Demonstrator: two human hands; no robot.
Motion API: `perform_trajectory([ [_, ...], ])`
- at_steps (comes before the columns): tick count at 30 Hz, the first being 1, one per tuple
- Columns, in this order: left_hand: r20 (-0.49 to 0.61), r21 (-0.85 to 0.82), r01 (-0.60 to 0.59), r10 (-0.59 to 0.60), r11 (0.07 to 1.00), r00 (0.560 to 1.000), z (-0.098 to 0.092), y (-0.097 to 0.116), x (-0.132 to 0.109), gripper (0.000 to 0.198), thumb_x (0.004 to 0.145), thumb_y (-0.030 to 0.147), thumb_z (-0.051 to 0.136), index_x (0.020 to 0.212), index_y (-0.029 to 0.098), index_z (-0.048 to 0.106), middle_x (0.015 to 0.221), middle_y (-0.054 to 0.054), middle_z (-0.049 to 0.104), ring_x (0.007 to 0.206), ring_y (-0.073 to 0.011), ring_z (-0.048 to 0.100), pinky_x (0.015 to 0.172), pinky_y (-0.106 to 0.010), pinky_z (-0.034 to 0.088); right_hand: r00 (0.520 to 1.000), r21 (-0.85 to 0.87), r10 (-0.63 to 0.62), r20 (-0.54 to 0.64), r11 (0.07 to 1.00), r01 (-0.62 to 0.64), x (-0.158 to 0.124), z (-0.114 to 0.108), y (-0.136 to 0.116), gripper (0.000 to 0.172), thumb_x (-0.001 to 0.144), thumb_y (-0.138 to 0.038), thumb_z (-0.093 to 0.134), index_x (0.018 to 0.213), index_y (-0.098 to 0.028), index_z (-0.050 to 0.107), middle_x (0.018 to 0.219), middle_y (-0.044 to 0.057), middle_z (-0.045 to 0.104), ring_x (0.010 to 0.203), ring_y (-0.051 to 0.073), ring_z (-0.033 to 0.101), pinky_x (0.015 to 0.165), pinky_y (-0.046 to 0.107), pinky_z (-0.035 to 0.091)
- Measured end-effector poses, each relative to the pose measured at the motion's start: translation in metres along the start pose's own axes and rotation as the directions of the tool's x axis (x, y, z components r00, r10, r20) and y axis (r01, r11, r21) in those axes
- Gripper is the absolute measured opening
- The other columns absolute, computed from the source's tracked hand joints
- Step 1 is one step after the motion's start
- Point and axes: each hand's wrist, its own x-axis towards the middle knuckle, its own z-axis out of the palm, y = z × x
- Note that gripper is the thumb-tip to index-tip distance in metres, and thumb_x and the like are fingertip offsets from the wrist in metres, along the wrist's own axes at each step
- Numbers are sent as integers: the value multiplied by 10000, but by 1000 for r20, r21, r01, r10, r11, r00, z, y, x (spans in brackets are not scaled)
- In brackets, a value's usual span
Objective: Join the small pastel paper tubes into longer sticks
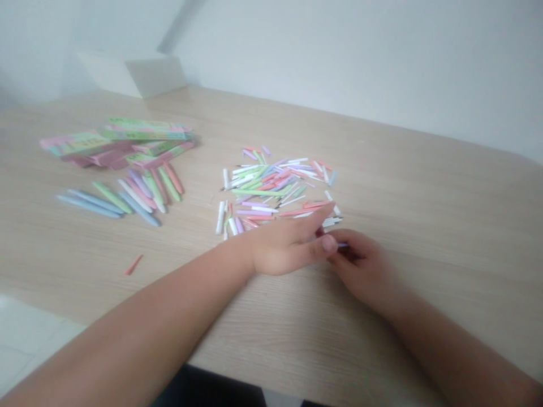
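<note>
My left hand and my right hand meet just in front of a scattered pile of small pen parts in white, pink, green and purple. Both hands pinch a small blue-tipped piece between their fingertips. The left hand's fingers are held together, stretched toward the right hand. The right hand's fingers curl round the piece, most of which is hidden. Both forearms rest low over the wooden table.
A row of finished pastel pens lies at the left. Behind them is a stack of flat coloured boxes. One loose red cap lies near the front left. A white box stands against the wall.
</note>
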Motion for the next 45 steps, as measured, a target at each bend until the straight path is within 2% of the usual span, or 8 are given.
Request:
perform_trajectory([
  [5, -8, -71, 72, -73, 995, 997, 1, -4, 0, 764, 1011, 682, 189, 1635, 239, 187, 1655, -147, 318, 1506, -294, 347, 1169, -464, 357, 991, -182, -64, 120, 980, 85, 1, -3, 6, 204, 971, -337, 624, 1127, -315, 753, 1033, 43, 787, 881, 250, 748, 749, 400, 632],
  [9, 81, -194, 161, -148, 968, 986, 0, -1, 3, 770, 1006, 691, 159, 1629, 240, 188, 1465, -181, 543, 1036, -228, 663, 877, -356, 508, 915, -414, -235, 329, 835, 363, 5, -11, 4, 274, 989, -279, 587, 1218, -305, 735, 1140, 69, 773, 1081, 308, 703, 979, 525, 557],
  [13, 126, -282, 203, -173, 938, 977, 2, 1, 4, 746, 994, 715, 155, 1586, 272, 253, 1282, -137, 649, 687, -128, 621, 674, -283, 492, 870, -465, -289, 398, 755, 463, 8, -10, -1, 286, 1002, -265, 570, 1244, -271, 722, 1199, 88, 758, 1189, 327, 658, 1038, 544, 519],
  [20, 76, -263, 138, -123, 955, 990, 6, 5, 7, 690, 1017, 672, 130, 1462, 246, 441, 1337, -132, 643, 1047, -205, 670, 843, -319, 526, 870, -427, -264, 416, 788, 444, 3, 7, -7, 197, 952, -227, 629, 1092, -287, 752, 1145, 68, 769, 1129, 336, 686, 1023, 517, 534],
  [23, -125, -38, 68, -72, 997, 990, 0, 9, 9, 583, 1051, 579, 219, 1414, 232, 517, 1388, -108, 619, 1233, -231, 592, 996, -365, 469, 902, -491, -226, 368, 777, 394, 3, 6, -3, 234, 1004, -280, 546, 1163, -253, 715, 1141, 95, 762, 1070, 313, 704, 947, 504, 557],
  [28, -159, 301, 149, -105, 942, 982, -11, 5, 11, 390, 1017, 461, 412, 1045, 206, 706, 972, -56, 731, 866, -205, 645, 773, -331, 455, 972, -512, -119, 200, 834, 207, 8, -6, 10, 258, 1021, -344, 515, 1139, -249, 723, 1067, 85, 766, 939, 289, 711, 816, 460, 560],
  [38, -109, 167, 138, -121, 976, 987, -7, -19, 15, 341, 983, 423, 494, 999, 180, 732, 866, -31, 708, 775, -156, 596, 690, -292, 400, 982, -333, -156, 102, 925, 182, 12, -18, 21, 313, 946, -314, 637, 1248, -234, 618, 1036, 84, 670, 900, 236, 654, 793, 395, 559],
  [45, -42, 136, 109, -104, 985, 994, -7, -22, 15, 342, 991, 375, 480, 1096, 186, 746, 952, -49, 738, 826, -163, 622, 734, -299, 432, 998, -242, -56, -22, 969, 49, 10, -24, 26, 182, 911, -389, 707, 988, -257, 608, 927, 40, 720, 822, 226, 691, 709, 359, 555],
])
